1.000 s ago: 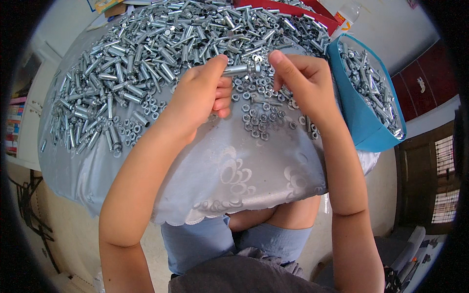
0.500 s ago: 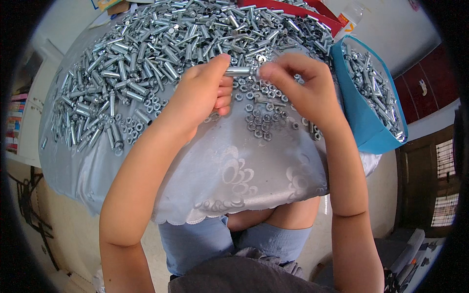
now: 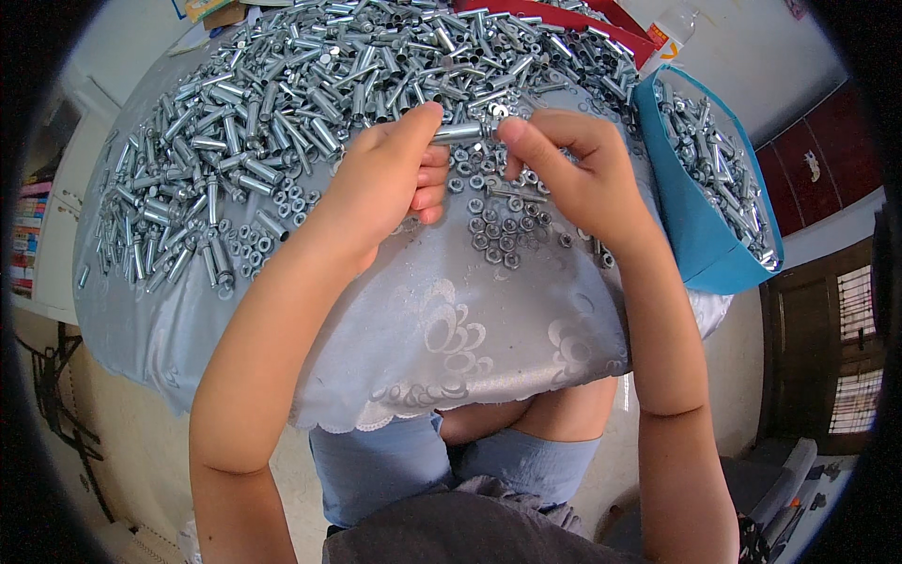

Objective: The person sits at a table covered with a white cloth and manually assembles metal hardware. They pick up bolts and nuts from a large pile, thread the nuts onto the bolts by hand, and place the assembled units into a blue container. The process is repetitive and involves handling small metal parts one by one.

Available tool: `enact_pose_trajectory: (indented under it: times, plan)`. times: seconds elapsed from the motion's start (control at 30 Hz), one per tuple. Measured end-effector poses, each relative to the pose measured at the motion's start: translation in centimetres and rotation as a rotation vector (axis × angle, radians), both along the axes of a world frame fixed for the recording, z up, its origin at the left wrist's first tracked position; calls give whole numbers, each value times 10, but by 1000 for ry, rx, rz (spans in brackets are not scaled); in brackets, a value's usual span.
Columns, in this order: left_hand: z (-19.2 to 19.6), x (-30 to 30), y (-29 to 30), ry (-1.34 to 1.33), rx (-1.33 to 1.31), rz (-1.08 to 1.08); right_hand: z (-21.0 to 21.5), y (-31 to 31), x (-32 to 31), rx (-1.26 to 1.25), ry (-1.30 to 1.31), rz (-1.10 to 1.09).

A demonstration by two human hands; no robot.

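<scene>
A silver expansion bolt [image 3: 460,133] with a metal sleeve lies roughly level between my hands. My left hand [image 3: 381,183] is closed around its left end, thumb on top and fingers curled beneath. At the bolt's right end, my right hand [image 3: 587,174] pinches the tip between thumb and index finger. Whether a nut sits under those fingertips is hidden. Below the hands, loose hex nuts [image 3: 496,235] are spread on the cloth, with a single bolt [image 3: 515,195] lying among them.
A large heap of metal sleeves and bolts [image 3: 376,61] covers the table's far and left parts. To the right stands a blue fabric box [image 3: 719,258] full of bolts. A red tray [image 3: 620,28] and a plastic bottle [image 3: 672,33] are at the back. A patterned cloth [image 3: 451,329] covers the table.
My right hand's fingers have turned at the bolt's end, and the thumb and index finger now show more plainly. The bolt tilts slightly up to the right. My left hand keeps its hold.
</scene>
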State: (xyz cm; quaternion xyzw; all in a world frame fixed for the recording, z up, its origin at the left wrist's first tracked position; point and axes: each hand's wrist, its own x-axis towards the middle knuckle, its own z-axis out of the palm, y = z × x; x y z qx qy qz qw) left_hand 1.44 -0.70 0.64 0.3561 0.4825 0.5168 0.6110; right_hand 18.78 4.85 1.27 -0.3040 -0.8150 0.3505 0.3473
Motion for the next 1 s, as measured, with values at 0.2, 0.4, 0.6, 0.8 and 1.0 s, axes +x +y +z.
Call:
enact_pose_trajectory:
  times: [0.2, 0.4, 0.6, 0.8, 1.0]
  plan:
    - [0, 0, 0, 11, -10, -2, 4, -2, -3, 186, 102, 2]
    - [0, 0, -2, 27, 21, -27, -2, 2, -2, 206, 10, 14]
    - [1, 0, -2, 34, 46, -5, 0, -3, -6, 250, 48, 23]
    - [1, -1, -2, 79, 104, -9, 0, -6, -5, 269, -93, 76]
    - [-10, -1, 0, 320, 246, -8, 6, -7, 0, 50, -97, 101]
